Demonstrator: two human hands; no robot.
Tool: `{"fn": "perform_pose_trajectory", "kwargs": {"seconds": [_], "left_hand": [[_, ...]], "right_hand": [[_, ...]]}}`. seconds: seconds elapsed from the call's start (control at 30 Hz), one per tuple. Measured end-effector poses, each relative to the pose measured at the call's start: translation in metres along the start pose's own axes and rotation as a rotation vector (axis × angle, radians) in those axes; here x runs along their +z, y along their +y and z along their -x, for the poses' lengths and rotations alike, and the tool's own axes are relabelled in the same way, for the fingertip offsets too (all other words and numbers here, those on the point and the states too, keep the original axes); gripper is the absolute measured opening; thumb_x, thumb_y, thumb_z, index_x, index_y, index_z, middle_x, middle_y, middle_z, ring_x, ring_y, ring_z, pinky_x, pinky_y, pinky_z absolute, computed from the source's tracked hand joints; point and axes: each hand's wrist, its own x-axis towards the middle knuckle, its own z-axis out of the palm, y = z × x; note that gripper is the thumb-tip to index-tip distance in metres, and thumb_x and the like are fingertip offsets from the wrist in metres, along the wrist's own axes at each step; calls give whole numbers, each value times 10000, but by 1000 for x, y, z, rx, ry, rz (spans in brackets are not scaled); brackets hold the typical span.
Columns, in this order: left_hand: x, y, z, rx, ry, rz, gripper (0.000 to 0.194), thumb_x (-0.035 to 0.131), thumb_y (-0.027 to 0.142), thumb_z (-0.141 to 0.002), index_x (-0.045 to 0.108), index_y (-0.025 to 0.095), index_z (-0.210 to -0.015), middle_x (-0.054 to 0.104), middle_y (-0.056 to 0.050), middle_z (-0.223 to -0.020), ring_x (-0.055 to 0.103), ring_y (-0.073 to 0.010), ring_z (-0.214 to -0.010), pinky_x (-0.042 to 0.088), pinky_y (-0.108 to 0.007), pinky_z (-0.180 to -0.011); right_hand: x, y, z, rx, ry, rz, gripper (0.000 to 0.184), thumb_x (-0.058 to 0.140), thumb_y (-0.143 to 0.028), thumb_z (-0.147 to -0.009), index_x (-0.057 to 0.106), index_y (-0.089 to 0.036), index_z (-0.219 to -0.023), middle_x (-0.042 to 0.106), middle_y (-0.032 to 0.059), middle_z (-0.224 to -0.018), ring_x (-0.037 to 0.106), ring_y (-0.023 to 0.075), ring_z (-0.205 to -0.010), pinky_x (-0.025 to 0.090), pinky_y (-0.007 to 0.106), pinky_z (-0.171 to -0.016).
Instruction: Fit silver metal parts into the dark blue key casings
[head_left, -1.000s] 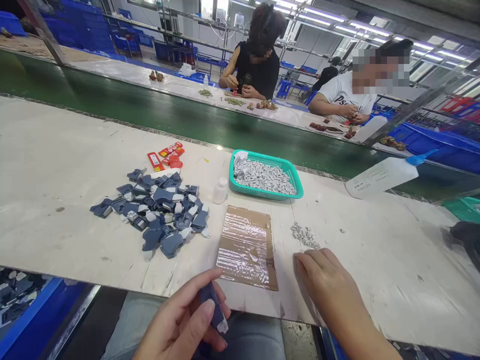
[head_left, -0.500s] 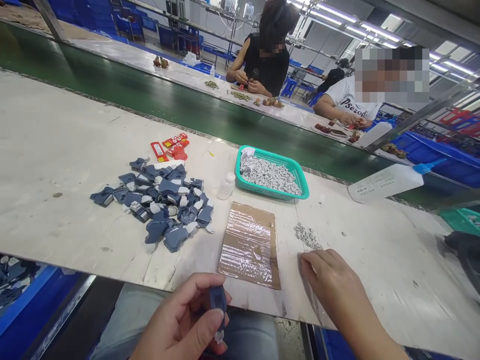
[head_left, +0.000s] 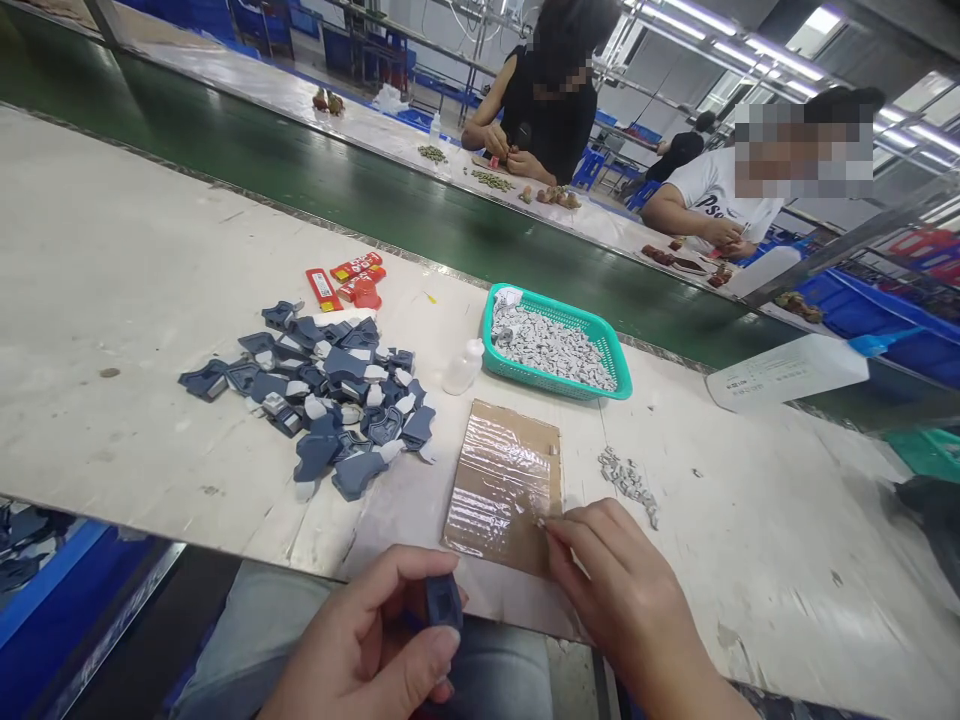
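Observation:
My left hand (head_left: 375, 640) is below the table edge, closed around a small blue-grey plastic part (head_left: 444, 600) held upright between thumb and fingers. My right hand (head_left: 615, 580) rests on the table with its fingertips pinched together at the right edge of a tape-covered cardboard sheet (head_left: 502, 480); whatever it pinches is too small to name. A small cluster of tiny grey pieces (head_left: 628, 482) lies just beyond that hand. A pile of blue-grey and white parts (head_left: 330, 400) sits to the left.
A teal basket (head_left: 616, 378) of grey pieces stands behind the cardboard, a small white bottle (head_left: 461, 368) beside it. Red parts (head_left: 345, 285) lie further back. A large white squeeze bottle (head_left: 787, 370) lies at right. Two people work across the green conveyor (head_left: 337, 190).
My right hand has slid left from the bare table near the grey pieces to the cardboard's right edge. My left hand has turned the blue part upright. The camera has shifted slightly.

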Motion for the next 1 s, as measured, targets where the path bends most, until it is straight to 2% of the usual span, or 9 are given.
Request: {"fn": "perform_pose_trajectory", "kwargs": {"seconds": [0.13, 0.27, 0.37, 0.47, 0.57, 0.67, 0.77, 0.9, 1.0], "left_hand": [[-3, -2, -1, -4, -19, -97, 367, 739, 395, -679, 658, 279, -1018, 665, -43, -929, 601, -164, -744, 502, -244, -622], [-4, -1, -4, 20, -39, -268, 368, 707, 285, -677, 661, 270, -1042, 666, -32, -865, 592, -160, -714, 488, -246, -637], [-1, 1, -6, 21, -33, -300, 392, 676, 233, -662, 628, 247, -1051, 669, -31, -841, 581, -163, -692, 481, -250, -594], [2, 5, -8, 50, -5, -313, 302, 662, 179, -634, 589, 211, -925, 691, -36, -824, 591, -169, -704, 458, -237, -573], [6, 10, -7, 77, 24, -368, 206, 653, 147, -618, 581, 193, -806, 684, -28, -779, 599, -164, -681, 450, -233, -571], [11, 15, -4, 92, 53, -391, 194, 656, 130, -609, 613, 193, -787, 673, -13, -752, 585, -142, -626, 454, -225, -566], [13, 16, -1, 107, 50, -373, 227, 680, 127, -604, 638, 206, -813, 682, -13, -781, 588, -134, -625, 459, -216, -574], [12, 10, 1, 48, -51, -168, 327, 671, 260, -722, 605, 254, -1043, 681, -49, -956, 623, -190, -812, 498, -252, -630], [9, 3, 0, 18, -164, -2, 274, 681, 348, -749, 596, 256, -993, 660, -24, -914, 589, -139, -781, 467, -211, -645]], "right_hand": [[8, -3, -2, -89, 3, 79, 118, 546, 14, -794, 583, -96, -813, 541, 67, -683, 432, 165, -666, 404, 323, -578], [14, -1, 1, -153, -93, 187, 152, 521, 18, -797, 590, -108, -748, 533, 75, -684, 417, 179, -665, 383, 342, -577], [13, -1, -2, -180, -144, 201, 201, 495, 13, -808, 570, -122, -680, 522, 70, -658, 398, 172, -632, 359, 340, -555], [5, -4, -9, -105, -62, 98, 129, 523, -23, -822, 579, -121, -759, 535, 64, -687, 439, 171, -662, 389, 335, -588], [-9, -14, -14, 74, 40, -7, 56, 558, -120, -840, 568, -162, -805, 555, 44, -724, 494, 163, -692, 427, 309, -617], [-23, -29, -14, 197, -4, -92, 30, 561, -187, -845, 560, -204, -821, 579, 28, -755, 546, 155, -704, 453, 270, -590], [-32, -43, -13, 179, -65, -205, 63, 573, -165, -824, 567, -216, -861, 594, 23, -754, 575, 152, -703, 474, 249, -572], [-32, -46, -14, 216, -47, -234, 72, 572, -150, -821, 572, -217, -848, 601, 19, -752, 580, 144, -710, 484, 237, -583], [-27, -40, -13, 263, -11, -183, 53, 580, -168, -821, 576, -219, -804, 597, 10, -747, 573, 138, -712, 478, 234, -595]]}}
